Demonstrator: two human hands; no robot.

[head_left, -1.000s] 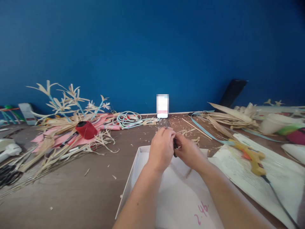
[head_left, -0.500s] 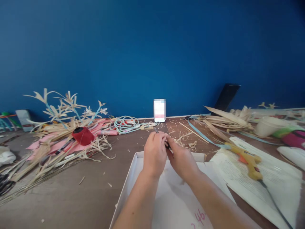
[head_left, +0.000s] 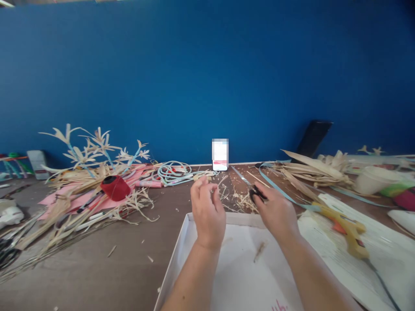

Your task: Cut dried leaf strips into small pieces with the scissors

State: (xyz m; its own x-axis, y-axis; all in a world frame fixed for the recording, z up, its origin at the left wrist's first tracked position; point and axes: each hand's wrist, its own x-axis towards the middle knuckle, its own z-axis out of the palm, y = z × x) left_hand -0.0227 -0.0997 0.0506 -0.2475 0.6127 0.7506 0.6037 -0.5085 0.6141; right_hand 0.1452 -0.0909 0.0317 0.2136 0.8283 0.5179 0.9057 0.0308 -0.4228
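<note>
My right hand (head_left: 277,211) grips a pair of scissors (head_left: 256,192) by the black handles. Their silvery blades point forward and to the left, over the scraps on the table. To the left of it, my left hand (head_left: 207,211) is raised above the far left part of a shallow white box (head_left: 212,298), fingers curled in towards the thumb. A thin pale strip shows by its fingertips, but whether it is held I cannot tell. Inside the box lies or falls a blurred brown scrap (head_left: 260,250).
Pale shavings (head_left: 243,199) litter the table behind the box. Dried-husk flowers (head_left: 103,144), a red thread spool (head_left: 116,188) and looped pale-blue cord (head_left: 175,172) are on the left. A yellow glue gun (head_left: 348,233) rests on paper at right. A phone (head_left: 220,155) leans against the blue wall.
My hands were together over the far edge of the box and have drawn apart. The right one moved rightward with the scissors, whose blades now show. A brown scrap now appears in the box.
</note>
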